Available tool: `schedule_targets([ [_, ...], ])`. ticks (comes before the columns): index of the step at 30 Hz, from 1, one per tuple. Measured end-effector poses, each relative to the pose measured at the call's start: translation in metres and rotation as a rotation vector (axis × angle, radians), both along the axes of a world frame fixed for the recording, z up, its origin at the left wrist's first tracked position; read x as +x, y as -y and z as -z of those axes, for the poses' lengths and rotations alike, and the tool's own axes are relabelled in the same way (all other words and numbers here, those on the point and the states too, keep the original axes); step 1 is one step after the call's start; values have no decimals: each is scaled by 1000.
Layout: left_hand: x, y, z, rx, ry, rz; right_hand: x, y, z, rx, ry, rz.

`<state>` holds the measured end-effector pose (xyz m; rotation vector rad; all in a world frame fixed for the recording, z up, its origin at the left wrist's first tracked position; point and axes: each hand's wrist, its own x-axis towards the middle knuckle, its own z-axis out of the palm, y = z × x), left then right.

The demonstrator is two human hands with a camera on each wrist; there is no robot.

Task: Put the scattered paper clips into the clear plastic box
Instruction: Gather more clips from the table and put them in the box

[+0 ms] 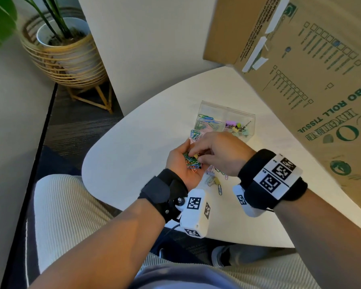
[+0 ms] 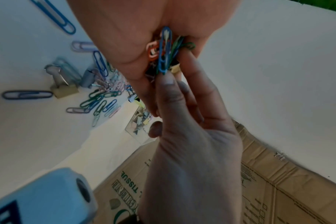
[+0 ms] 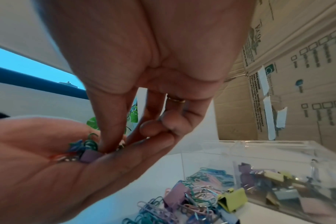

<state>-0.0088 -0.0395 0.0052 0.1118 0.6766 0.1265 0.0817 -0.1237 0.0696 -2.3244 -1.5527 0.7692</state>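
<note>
My left hand (image 1: 180,163) lies palm up over the white table (image 1: 133,153), its fingers fairly straight, carrying a small pile of coloured paper clips (image 1: 192,163) with a purple binder clip (image 3: 90,156) among them. My right hand (image 1: 196,154) reaches down into that palm, thumb and forefinger pinching into the pile (image 2: 165,51); which clip they pinch I cannot tell. More paper clips (image 1: 196,133) lie scattered under and beyond the hands (image 2: 100,98). The clear plastic box (image 1: 227,110) stands just behind, paper clips in its left compartment, binder clips in its right.
A big cardboard box (image 1: 321,69) looms at the right, close to the clear box. Binder clips (image 3: 232,200) lie among the loose clips, one beige (image 2: 64,89). A potted plant (image 1: 67,51) stands on the floor at the far left. The table's curved edge runs near my lap.
</note>
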Motion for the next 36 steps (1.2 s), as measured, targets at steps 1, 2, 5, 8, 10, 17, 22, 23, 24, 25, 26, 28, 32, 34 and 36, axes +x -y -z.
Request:
schedule_targets([
  [1, -1, 1, -1, -2, -6, 3, 0, 1, 0, 7, 11, 3],
  [2, -1, 2, -3, -3, -10, 7, 0, 2, 1, 20, 17, 14],
  [5, -1, 4, -7, -1, -11, 3, 0, 5, 1, 91, 15, 73],
  [8, 0, 5, -10, 18, 19, -1, 0, 8, -3, 185, -149, 201],
  [10, 0, 6, -12, 33, 44, 6, 1, 11, -5, 243, -286, 288],
  [17, -3, 5, -9, 21, 76, 32, 20, 27, 4, 486, -433, 588],
  [22, -2, 6, -7, 0, 104, 43, 67, 32, 21, 495, -229, 896],
  [23, -1, 6, -7, 1, 111, 44, 76, 31, 23, 487, -178, 921],
  [24, 0, 7, -7, 2, 115, 44, 84, 30, 24, 477, -144, 936],
  [25, 1, 7, -7, 5, 115, 44, 91, 29, 24, 452, -118, 943],
  [26, 1, 7, -8, 7, 116, 44, 97, 29, 24, 398, -93, 942],
  [28, 1, 6, -9, 5, 115, 45, 104, 28, 25, 243, -35, 918],
  [32, 0, 2, -11, 26, 100, 41, 93, 27, 13, 262, 44, 868],
  [34, 1, 1, -12, 24, 94, 28, 76, 26, 3, 363, 48, 810],
  [36, 1, 1, -11, 23, 80, 18, 52, 23, -7, 405, -5, 667],
])
